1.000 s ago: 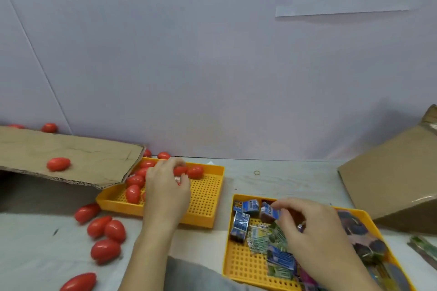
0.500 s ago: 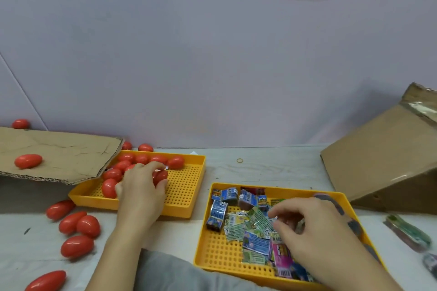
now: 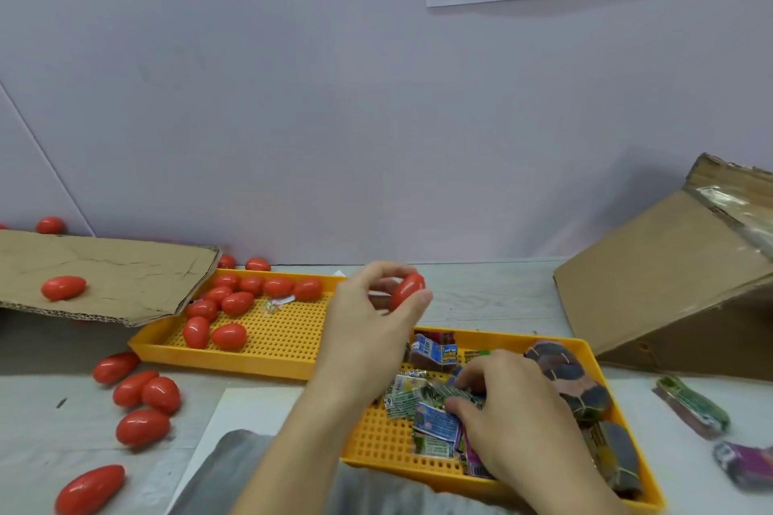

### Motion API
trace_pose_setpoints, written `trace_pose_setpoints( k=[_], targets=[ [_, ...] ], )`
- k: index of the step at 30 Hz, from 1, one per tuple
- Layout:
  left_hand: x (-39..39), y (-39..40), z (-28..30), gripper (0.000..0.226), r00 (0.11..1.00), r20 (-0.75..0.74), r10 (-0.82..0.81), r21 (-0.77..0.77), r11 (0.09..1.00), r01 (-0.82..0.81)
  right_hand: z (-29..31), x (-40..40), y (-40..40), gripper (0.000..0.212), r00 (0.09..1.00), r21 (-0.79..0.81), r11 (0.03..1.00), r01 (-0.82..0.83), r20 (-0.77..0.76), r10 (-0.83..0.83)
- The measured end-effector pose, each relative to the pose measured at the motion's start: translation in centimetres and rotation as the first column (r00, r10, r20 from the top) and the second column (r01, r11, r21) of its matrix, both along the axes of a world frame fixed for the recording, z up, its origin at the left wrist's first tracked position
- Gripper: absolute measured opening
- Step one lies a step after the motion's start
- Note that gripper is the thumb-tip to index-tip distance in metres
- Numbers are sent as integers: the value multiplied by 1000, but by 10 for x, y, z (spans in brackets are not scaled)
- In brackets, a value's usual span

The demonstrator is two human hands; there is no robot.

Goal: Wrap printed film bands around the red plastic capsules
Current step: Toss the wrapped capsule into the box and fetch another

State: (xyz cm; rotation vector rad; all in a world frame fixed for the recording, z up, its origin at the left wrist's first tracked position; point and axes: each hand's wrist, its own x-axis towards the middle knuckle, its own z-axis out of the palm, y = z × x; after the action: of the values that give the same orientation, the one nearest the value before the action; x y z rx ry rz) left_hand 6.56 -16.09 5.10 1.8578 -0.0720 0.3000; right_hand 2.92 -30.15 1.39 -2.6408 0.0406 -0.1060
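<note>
Holding one red capsule [image 3: 407,290] pinched bare in the left hand [image 3: 368,330] above the trays, the person digs the right hand [image 3: 514,414] into the loose film bands [image 3: 435,424] — fingers curled, grip unclear. No capsule looks wrapped yet — plenty wait.

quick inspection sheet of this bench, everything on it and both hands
surface: pale grey table, white sheet at the near edge
job's things: red capsules in the left yellow tray and loose on the table; printed film bands heaped in the right yellow tray
clutter: cardboard sheet at left, carrying one capsule; cardboard box at right; band bundles beside the right tray
hands: left hand holds a red capsule aloft; right hand pinches into the bands
cables: nothing seen
surroundings: lilac wall, paper notice
</note>
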Motion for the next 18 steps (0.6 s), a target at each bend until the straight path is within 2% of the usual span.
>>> trace_pose_setpoints(
  k=[2,8,14,16,18],
  targets=[
    [-9,-6,-8,13,999,-34,-10,-99,995,6,1,-1,-2,15,1000,51,999,6,14,-7],
    [-18,1,-34,9,990,-141,32,-342,936,-79,-3,2,-5,21,1000,188,982,-13,27,8],
    [-3,6,-40,8,995,-102,-5,-329,944,-29,-6,7,-5,20,999,357,934,3,37,-18],
    [0,5,-42,8,994,-98,-37,-340,940,1,-6,7,-7,18,998,478,878,22,43,-49],
    [1,5,-45,16,994,-101,-51,-355,935,12,-5,8,-10,14,997,594,803,47,15,-70]
  ],
)
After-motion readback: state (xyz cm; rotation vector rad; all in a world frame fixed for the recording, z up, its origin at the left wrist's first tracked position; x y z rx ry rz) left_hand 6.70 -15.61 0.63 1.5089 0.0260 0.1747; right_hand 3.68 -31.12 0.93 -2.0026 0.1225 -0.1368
